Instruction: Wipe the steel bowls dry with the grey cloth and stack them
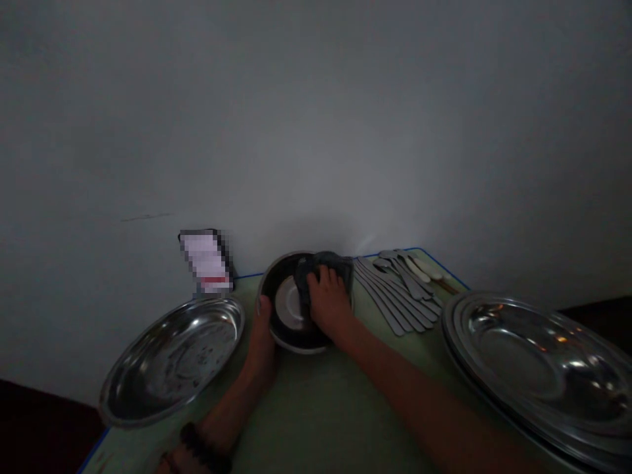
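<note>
At the far middle of the green tabletop [320, 408] is a round, dark-walled metal bowl [289, 305]. Left hand [263, 339]: closed on the left rim, thumb visible, other fingers hidden. Right hand [329, 301]: fingers curled over a dark grey fabric cloth [323, 261], held to the bowl's right inner side. Bare, pale bowl floor lies just left of the right hand; round form, no long axis
</note>
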The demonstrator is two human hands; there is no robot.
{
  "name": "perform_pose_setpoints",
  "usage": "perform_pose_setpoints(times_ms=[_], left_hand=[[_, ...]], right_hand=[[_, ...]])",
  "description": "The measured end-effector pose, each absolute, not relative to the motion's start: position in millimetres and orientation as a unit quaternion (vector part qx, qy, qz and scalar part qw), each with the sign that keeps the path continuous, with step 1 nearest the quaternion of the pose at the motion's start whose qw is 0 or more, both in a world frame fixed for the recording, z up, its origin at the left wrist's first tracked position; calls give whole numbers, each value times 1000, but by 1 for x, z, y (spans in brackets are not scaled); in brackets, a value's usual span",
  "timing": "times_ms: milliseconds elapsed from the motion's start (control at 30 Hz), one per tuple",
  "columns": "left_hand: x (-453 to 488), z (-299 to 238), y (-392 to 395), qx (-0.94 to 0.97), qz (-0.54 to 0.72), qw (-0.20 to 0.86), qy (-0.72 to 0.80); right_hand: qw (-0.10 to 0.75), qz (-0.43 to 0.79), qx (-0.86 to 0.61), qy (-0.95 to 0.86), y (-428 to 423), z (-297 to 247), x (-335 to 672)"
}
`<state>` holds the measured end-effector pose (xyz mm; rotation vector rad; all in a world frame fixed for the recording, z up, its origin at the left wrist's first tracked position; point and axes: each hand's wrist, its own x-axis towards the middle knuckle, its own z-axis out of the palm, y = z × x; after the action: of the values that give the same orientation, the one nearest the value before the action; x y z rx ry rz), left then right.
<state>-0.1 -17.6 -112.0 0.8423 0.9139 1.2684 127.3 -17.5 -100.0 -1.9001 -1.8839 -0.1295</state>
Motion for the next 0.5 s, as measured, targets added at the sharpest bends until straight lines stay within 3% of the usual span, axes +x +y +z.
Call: perform_pose_setpoints(times_ms=[400,500], left_hand=[[-1,-115,-11,305,573,636,417],[-3,-117,-11,323,569,633,414]], right_hand=[[402,194,-414,-794,-17,-108,124],[405,178,-405,-800,-20,-110,123]])
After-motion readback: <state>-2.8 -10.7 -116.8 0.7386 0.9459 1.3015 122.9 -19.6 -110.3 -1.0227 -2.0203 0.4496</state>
